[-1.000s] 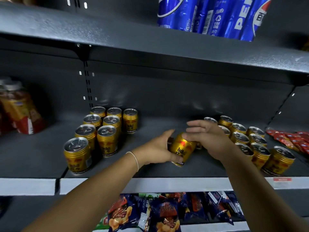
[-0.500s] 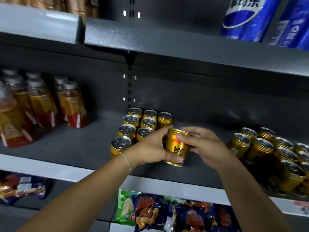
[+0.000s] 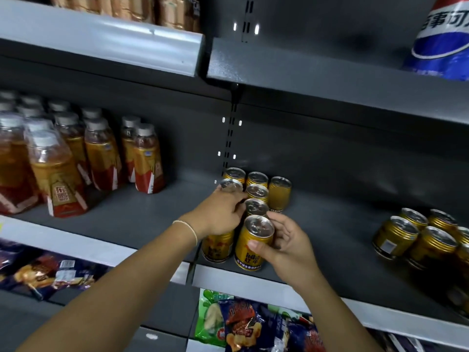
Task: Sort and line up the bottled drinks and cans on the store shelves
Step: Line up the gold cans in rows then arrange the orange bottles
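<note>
Head view. The right hand (image 3: 286, 246) holds a short gold can (image 3: 253, 243) with a silver pull-tab lid. The thumb lies across the can's printed front and the fingers curl round its back. The can stands upright at the front of the dark grey metal shelf (image 3: 132, 215), just inside the pale front edge.

The can is the foremost in the left group of gold cans (image 3: 257, 190), which stand upright in close rows running back to the shelf's rear wall. The left hand (image 3: 220, 212), with a thin pale string bracelet (image 3: 189, 228) on the wrist, lies over the left row of this group. Its fingers are bent against the cans, but it cannot be told whether they grip one.

The right group of gold cans (image 3: 416, 237) stands well apart near the right edge, also upright and packed together.

On the left part of the same shelf stand clear plastic bottles of amber drink (image 3: 76, 158), with white caps and red-and-gold labels, in several rows.

A blue cola bottle with a red, white and blue label (image 3: 444, 39) rests on the grey upper shelf (image 3: 330, 82). Brown packages (image 3: 127, 7) sit at the top left.

On the tier below lie colourful snack packets (image 3: 243, 323), with more of them at the lower left (image 3: 45, 271).
</note>
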{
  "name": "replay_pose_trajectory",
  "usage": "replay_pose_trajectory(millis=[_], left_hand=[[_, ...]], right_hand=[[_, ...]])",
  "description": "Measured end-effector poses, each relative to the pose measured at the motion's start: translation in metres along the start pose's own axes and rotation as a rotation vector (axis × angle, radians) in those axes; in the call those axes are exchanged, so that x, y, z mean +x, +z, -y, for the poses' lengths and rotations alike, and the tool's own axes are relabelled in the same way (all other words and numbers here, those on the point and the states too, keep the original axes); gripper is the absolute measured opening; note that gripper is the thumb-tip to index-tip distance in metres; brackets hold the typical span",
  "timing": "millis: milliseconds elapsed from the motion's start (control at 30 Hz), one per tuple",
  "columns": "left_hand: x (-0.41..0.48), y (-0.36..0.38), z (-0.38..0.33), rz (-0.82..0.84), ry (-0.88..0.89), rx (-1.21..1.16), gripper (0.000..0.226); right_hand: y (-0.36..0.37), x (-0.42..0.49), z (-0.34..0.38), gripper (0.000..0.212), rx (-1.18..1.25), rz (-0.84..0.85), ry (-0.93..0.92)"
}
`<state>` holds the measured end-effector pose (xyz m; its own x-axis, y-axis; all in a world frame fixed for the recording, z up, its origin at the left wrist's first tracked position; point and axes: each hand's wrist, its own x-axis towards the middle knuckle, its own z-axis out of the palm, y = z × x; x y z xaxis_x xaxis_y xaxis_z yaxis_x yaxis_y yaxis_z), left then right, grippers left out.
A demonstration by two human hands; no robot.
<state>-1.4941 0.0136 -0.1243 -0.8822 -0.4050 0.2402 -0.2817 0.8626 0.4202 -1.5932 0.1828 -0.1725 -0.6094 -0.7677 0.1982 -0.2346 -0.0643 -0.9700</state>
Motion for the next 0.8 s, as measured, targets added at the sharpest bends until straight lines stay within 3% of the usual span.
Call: replay_pose_trajectory(millis=[300,467,800], left_hand=[[0.003,0.007,0.007,0.083,-0.061,0.135,0.062],[0.002,0.008,0.007,0.086,-0.054,0.146,0.061],[0.005,0.011,0.009,0.110,-0.056,0.178,0.061]], right_hand=[[0.012,-0.009,-0.013,0.066,-0.125,-0.081,-0.064],[0.007,-0.013,-0.024,0.080,-0.194,-0.047,0.002],[0.006,-0.009,-0.032,0.072,-0.175,-0.010,0.012]])
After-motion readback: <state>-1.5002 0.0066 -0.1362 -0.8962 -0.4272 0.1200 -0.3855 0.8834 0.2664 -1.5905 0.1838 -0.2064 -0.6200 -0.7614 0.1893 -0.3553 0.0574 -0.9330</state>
